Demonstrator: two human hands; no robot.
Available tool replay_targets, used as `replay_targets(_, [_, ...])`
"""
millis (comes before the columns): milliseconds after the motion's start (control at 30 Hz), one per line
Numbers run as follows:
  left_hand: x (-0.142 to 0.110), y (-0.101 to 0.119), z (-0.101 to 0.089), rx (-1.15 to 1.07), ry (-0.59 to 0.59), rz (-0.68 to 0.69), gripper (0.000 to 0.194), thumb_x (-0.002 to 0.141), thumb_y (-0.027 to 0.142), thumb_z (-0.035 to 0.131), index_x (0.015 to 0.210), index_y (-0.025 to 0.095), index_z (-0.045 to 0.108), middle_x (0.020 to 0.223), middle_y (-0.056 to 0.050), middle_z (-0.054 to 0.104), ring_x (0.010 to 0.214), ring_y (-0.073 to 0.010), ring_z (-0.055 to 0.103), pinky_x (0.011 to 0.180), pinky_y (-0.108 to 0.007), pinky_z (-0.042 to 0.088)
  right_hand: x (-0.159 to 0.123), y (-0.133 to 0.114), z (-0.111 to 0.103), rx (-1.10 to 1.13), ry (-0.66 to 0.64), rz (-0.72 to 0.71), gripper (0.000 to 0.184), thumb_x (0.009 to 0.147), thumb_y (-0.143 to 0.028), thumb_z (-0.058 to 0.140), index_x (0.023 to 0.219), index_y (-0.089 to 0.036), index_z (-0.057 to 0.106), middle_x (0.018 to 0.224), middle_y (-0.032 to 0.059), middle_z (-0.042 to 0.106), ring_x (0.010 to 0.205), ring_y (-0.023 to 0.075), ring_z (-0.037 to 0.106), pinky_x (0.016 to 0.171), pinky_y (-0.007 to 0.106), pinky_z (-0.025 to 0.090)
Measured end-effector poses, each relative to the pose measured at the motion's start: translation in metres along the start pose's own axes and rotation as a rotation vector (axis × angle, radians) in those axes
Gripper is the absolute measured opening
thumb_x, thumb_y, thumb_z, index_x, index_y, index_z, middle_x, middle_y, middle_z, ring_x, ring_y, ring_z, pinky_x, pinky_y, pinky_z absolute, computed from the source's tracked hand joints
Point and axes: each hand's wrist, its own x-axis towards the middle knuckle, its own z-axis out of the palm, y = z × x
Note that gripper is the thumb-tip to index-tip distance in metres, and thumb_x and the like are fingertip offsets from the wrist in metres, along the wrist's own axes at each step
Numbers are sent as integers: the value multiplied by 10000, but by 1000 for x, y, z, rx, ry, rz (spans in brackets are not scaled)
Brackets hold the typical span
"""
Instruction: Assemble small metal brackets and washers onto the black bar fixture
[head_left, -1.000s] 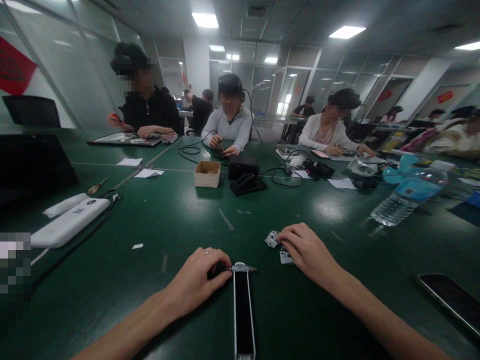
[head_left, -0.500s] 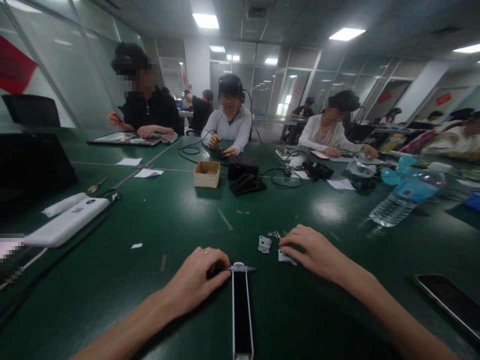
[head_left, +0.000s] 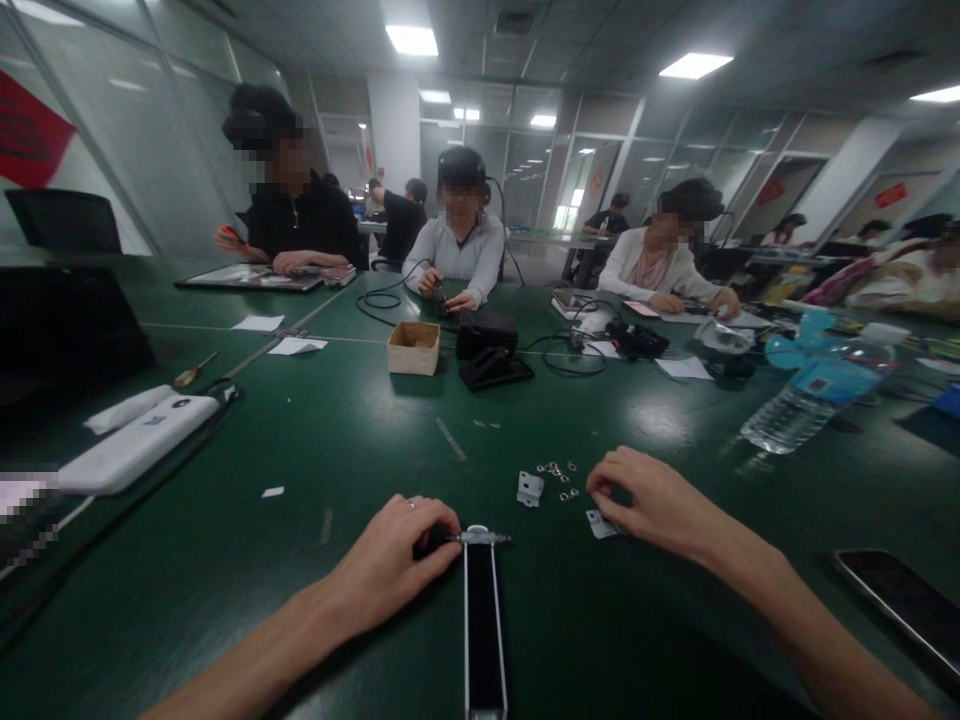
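My left hand (head_left: 409, 550) pinches the left end of a metal threaded pin (head_left: 486, 538). The pin lies crosswise at the far end of a long, narrow bar (head_left: 484, 625) with a black face and silver edges, its other end sticking out to the right. My right hand (head_left: 637, 500) is closed, thumb and fingertips together, at a small grey metal bracket (head_left: 600, 523) that it partly covers. A second metal bracket (head_left: 529, 488) lies to its left. Several small nut-like rings (head_left: 564, 479) are scattered between that bracket and my right fingers.
A phone (head_left: 896, 600) lies at the right edge, and a water bottle (head_left: 821, 390) stands behind it. Farther back are a small open box (head_left: 414, 350) and a black device (head_left: 487, 340). A white power strip (head_left: 142, 443) with cables lies left. People sit across the table.
My right hand has moved right and slightly nearer, and the bracket under it has shifted the same way. More of the small rings now show. My left hand and the bar have stayed still.
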Motion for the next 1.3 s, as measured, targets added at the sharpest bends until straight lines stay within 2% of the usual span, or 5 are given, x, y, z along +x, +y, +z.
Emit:
replay_targets(133, [0,1,0,3,-9,-10,104,858,254,547,926,219,617,798,16,617,687,-151,519,689,-288,389,5,-7,16,-14,59,-17,198,846,-309,529,937,-215,679,888,65,628,794,201,564,697,371,484])
replay_targets(267, [0,0,0,10,1,2,104,849,253,543,918,217,612,793,19,626,672,-143,516,703,-291,392,7,-9,25,0,53,-40,177,848,-322,552,895,-220,689,842,58,630,756,198,556,674,360,480])
replay_targets(567, [0,2,0,18,-5,-16,91,834,234,560,910,211,605,813,22,631,678,-141,534,714,-294,389,9,-22,23,-63,-10,-17,146,835,-274,558,845,-198,683,808,62,618,733,208,547,634,362,469])
replay_targets(867, [0,1,1,24,10,-12,73,835,229,560,889,205,604,797,22,620,684,-150,534,697,-297,378,10,-27,26,-127,-10,-6,141,830,-267,556,786,-192,667,757,53,613,691,202,545,593,341,446])
replay_targets(1300, [-1,0,1,37,21,-15,93,826,232,535,876,201,607,780,16,620,685,-153,532,695,-301,396,9,-38,34,-440,50,-103,120,838,-171,555,823,-118,661,780,79,623,704,194,544,624,320,419])
